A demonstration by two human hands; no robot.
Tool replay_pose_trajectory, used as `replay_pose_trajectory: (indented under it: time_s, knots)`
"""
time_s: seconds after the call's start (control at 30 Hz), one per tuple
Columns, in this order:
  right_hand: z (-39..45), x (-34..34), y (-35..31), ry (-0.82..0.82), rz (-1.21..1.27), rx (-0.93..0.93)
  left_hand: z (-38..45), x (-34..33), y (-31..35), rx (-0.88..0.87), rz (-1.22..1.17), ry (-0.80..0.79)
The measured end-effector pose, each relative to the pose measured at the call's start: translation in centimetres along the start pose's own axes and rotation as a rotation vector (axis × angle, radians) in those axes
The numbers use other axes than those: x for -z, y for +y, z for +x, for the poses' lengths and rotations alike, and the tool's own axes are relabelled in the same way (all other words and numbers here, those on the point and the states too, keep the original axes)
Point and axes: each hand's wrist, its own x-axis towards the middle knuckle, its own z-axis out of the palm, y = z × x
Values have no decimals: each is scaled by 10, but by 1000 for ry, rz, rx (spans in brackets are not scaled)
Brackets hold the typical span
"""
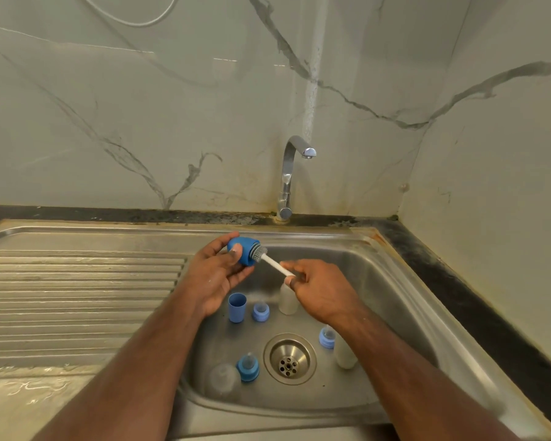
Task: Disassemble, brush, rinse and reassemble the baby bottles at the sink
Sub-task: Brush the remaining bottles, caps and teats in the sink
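Over the sink basin, my left hand grips a blue bottle cap lying on its side. My right hand pinches the white handle of a bottle brush; its grey bristle head sits in the cap's open mouth. On the basin floor stand a second blue cap, a blue collar with nipple, a clear bottle body, another collar with nipple, a bottle body on its side, and a third collar beside a bottle body, partly hidden by my right forearm.
The drain lies in the middle of the basin. A chrome tap rises at the back, no water running. A ribbed draining board spreads to the left. Marble walls close the back and right, with a dark counter edge.
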Motion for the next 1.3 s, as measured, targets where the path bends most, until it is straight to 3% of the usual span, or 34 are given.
replay_pose_trajectory:
  time_s: [0.17,0.3,0.4,0.57,0.7,0.83,0.97,1.3]
  knots:
    - [-3,4,-1,-97,-12,50,3,5,1,-30,55,4]
    - [-2,23,9,22,-74,10,3,6,4,-104,53,53]
    - [-3,30,12,139,29,-32,3,7,4,-124,60,41]
    - [-9,5,-5,51,58,78,3,5,0,-108,128,17]
    - [2,7,-2,97,-54,15,0,4,0,-115,168,-28]
    - [-6,6,-4,76,88,62,0,3,-2,-112,183,-44]
    - [1,4,-5,101,-17,28,-1,1,-5,-113,253,-84]
    - [1,8,-2,132,-13,27,-1,1,-3,-140,262,-36]
